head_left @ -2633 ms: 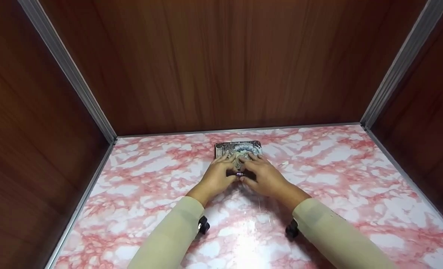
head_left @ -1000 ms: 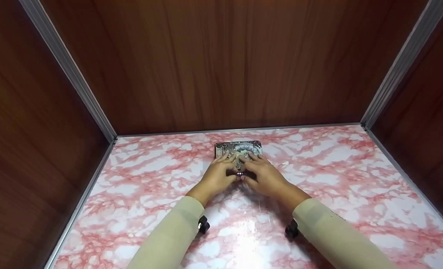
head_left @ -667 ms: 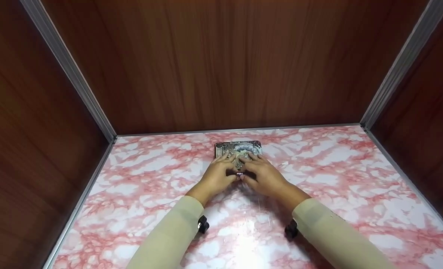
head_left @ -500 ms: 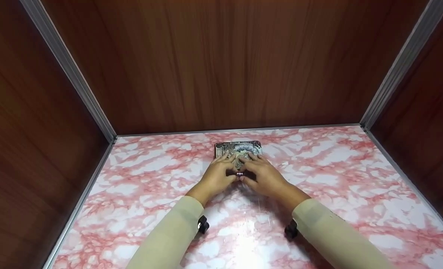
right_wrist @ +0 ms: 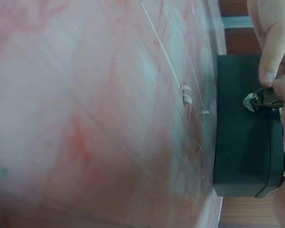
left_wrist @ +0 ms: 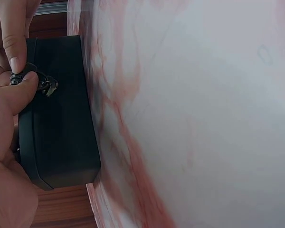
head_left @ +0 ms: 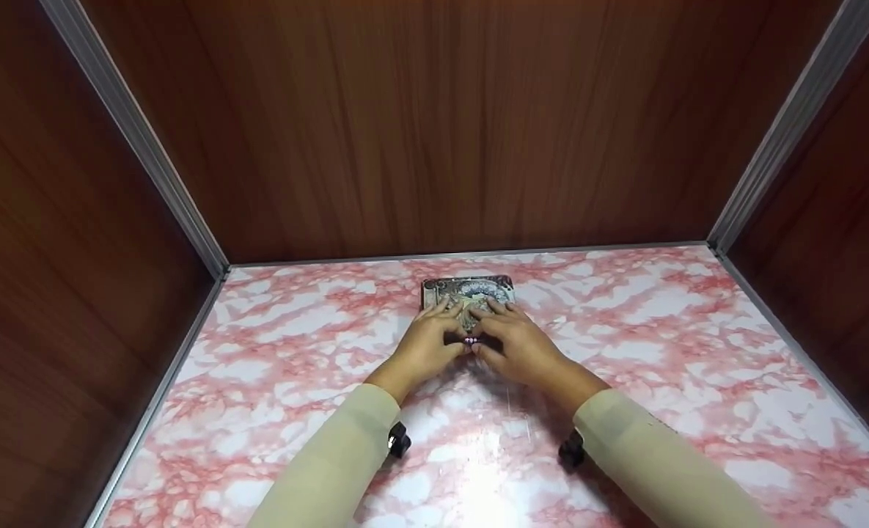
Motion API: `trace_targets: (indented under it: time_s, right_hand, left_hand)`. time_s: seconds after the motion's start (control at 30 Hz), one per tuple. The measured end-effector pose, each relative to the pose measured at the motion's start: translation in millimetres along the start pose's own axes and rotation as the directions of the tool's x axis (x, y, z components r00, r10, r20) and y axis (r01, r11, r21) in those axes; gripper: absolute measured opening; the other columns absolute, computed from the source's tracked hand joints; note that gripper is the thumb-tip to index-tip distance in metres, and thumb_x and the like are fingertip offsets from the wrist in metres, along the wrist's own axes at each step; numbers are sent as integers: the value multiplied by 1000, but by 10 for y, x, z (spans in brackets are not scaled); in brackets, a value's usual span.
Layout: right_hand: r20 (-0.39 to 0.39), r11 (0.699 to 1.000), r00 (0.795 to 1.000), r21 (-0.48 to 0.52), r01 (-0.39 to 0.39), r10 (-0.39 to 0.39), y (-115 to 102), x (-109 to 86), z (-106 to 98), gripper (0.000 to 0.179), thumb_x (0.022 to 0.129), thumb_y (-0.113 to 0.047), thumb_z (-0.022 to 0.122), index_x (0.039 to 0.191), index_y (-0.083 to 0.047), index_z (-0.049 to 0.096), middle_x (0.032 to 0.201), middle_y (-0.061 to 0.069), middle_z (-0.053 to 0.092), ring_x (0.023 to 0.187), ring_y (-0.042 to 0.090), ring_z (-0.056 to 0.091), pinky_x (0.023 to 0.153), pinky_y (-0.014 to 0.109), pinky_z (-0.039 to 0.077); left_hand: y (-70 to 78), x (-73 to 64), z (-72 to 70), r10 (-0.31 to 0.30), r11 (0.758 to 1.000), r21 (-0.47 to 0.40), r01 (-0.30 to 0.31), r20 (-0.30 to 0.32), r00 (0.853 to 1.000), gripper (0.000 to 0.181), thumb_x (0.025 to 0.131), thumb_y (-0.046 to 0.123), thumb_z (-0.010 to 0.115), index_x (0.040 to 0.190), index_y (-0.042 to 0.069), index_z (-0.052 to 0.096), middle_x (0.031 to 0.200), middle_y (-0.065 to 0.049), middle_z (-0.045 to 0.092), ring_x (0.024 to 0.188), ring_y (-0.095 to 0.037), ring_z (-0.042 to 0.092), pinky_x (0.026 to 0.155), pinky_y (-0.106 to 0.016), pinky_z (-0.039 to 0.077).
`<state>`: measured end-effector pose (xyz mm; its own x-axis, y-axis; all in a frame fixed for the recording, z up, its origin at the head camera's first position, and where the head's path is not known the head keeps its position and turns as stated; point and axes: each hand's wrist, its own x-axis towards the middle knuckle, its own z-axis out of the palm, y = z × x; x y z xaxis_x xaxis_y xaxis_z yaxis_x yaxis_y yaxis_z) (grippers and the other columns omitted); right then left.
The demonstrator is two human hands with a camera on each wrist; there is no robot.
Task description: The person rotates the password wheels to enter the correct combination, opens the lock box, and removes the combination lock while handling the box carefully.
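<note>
A small dark box [left_wrist: 61, 123] with a patterned lid [head_left: 471, 287] stands on the table, its front towards me. A metal clasp [right_wrist: 250, 101] sits on the front, and a small combination padlock [left_wrist: 16, 79] with ribbed dials hangs at it. My left hand [head_left: 428, 343] pinches the padlock from the left, thumb in front. From the right, my right hand [head_left: 520, 346] pinches it too, the two thumbs close together. The other fingers of both hands rest on the lid. Fingers cover much of the padlock, so its dial digits cannot be read.
The red and white marbled table [head_left: 295, 411] ends at a brown wood-grain back wall [head_left: 434, 147] with metal edging. Similar panels stand left and right. Dark wrist cameras [head_left: 399, 441] sit under both sleeves, just above the table.
</note>
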<state>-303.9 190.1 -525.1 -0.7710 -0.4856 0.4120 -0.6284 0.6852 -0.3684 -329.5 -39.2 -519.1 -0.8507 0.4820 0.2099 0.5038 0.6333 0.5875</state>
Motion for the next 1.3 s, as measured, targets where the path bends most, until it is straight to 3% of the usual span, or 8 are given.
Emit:
trace_targets:
  time_s: [0.23, 0.93, 1.3]
  right_hand:
    - [16, 1000, 1000, -2, -18, 18, -1, 0, -4, 21, 103, -22, 82, 122, -14, 78, 169, 9, 62, 163, 49, 48, 137, 77, 28]
    - [-2, 1000, 1000, -4, -2, 2, 11, -8, 1, 18, 101, -21, 83, 117, -14, 78, 166, 12, 64, 161, 52, 51, 136, 78, 29]
    - [17, 1000, 999, -7, -27, 27, -10, -8, -13, 19, 103, -23, 80, 118, -12, 80, 168, 11, 62, 163, 50, 48, 138, 78, 26]
  left_hand:
    - [-13, 3, 5, 34, 999, 2, -34, -5, 999, 13, 98, 16, 85, 110, 12, 86, 174, -10, 53, 173, -37, 35, 146, -56, 22]
    - [-18, 10, 18, -6, 1000, -4, 6, -11, 1000, 8, 99, 20, 86, 105, 15, 85, 175, -4, 53, 173, -36, 36, 146, -59, 22]
    - [-26, 17, 10, 28, 1000, 5, -28, -3, 1000, 12, 98, 15, 83, 109, 13, 86, 174, -8, 53, 174, -36, 35, 147, -56, 20]
